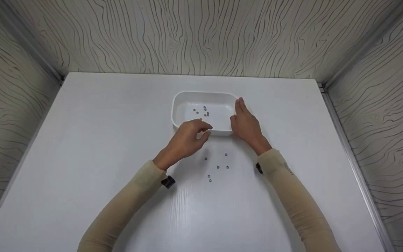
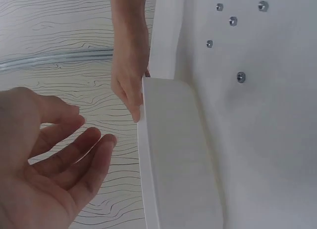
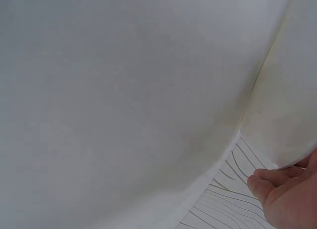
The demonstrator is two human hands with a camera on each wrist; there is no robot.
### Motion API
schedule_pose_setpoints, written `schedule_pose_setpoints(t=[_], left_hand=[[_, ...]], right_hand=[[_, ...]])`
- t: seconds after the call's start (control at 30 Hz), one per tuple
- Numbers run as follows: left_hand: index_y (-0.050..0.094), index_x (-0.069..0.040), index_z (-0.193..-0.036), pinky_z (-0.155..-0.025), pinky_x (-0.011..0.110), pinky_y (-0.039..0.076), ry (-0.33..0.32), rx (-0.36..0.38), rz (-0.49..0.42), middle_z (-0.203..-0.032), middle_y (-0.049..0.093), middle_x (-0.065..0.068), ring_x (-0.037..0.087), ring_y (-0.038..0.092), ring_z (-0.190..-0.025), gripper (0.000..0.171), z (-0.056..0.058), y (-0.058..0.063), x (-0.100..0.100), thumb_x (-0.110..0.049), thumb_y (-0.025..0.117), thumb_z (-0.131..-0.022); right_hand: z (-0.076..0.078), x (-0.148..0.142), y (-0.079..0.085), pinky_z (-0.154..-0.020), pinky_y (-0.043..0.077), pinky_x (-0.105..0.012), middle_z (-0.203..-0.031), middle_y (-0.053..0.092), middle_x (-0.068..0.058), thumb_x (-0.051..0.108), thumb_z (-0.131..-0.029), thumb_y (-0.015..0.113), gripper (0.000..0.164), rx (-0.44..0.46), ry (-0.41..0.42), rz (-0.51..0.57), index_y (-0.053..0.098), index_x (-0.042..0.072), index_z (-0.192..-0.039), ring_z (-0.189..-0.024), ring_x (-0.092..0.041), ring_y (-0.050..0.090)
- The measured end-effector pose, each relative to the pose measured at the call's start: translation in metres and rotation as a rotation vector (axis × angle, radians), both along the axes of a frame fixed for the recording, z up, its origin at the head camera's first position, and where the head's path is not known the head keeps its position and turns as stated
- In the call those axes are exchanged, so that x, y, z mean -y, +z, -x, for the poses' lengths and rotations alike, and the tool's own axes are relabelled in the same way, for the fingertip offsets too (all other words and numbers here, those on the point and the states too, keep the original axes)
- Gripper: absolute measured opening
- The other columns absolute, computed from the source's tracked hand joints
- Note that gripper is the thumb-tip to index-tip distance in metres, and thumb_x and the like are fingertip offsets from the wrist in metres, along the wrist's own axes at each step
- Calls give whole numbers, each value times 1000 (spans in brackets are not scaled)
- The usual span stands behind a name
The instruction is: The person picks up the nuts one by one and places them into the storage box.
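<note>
You wear long, close-fitting sleeves in a plain beige-khaki, the left sleeve [image 1: 117,210] and right sleeve [image 1: 297,201] matching in cloth and cut. Fine creases cross the fabric lower down, and each ends in a snug cuff at your wrist, paler than the rest. A small greyish marking [image 1: 288,169] sits near your right cuff (too small to read). Beneath your left wrist shows a dark, blocky attachment [image 1: 168,182]; a smaller black piece [image 1: 259,168] peeks out at your right.
</note>
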State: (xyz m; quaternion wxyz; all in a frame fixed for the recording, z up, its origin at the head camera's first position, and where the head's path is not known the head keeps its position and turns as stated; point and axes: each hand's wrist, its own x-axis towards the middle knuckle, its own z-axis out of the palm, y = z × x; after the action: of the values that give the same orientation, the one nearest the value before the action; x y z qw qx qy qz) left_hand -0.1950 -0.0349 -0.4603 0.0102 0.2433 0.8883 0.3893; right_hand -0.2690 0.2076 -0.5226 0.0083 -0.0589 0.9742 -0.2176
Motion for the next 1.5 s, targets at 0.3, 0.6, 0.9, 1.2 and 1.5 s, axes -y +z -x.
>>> schedule_pose_setpoints(t=[0.3, 0.6, 0.9, 1.2, 1.5], left_hand=[[73, -6, -127, -106, 37, 61, -72, -106, 186, -129, 76, 8, 22, 72, -123, 27, -18, -17, -1, -12, 69, -101], [71, -2, -129, -96, 37, 65, -193, -246, 384, -123, 76, 12, 25, 77, -109, 27, -33, -44, -3, -9, 66, -102], [70, -2, -129, -97, 32, 65, -282, -441, 585, -126, 75, 12, 23, 76, -117, 27, -39, -66, -1, -8, 64, -104], [73, -9, -126, -88, 22, 65, -369, -662, 837, -122, 77, 2, 12, 75, -114, 30, -42, -81, 4, -6, 75, -96], [76, -11, -121, -78, 21, 66, -364, -707, 871, -115, 77, 0, 10, 76, -101, 26, -45, -79, 5, -7, 76, -95]], right_hand=[[-1, 0, 2, -109, 55, -54, -176, 17, -19, 23, -108, 43, 66, -9, 6, -5, 20, -3, -165, -144, -40, 53], [0, -2, -1, -93, 59, -52, -176, 17, -20, 23, -109, 42, 66, -12, 14, -15, 20, -3, -165, -132, -41, 60], [1, -2, -2, -111, 53, -55, -176, 16, -18, 24, -109, 42, 66, -1, 7, -18, 20, -2, -165, -149, -40, 48], [1, -1, -2, -106, 55, -54, -177, 15, -17, 24, -109, 42, 67, 16, -6, -18, 19, -1, -166, -141, -38, 55], [0, -1, -1, -92, 58, -52, -177, 13, -17, 25, -109, 41, 67, 17, -3, -26, 17, -1, -166, -131, -39, 60]])
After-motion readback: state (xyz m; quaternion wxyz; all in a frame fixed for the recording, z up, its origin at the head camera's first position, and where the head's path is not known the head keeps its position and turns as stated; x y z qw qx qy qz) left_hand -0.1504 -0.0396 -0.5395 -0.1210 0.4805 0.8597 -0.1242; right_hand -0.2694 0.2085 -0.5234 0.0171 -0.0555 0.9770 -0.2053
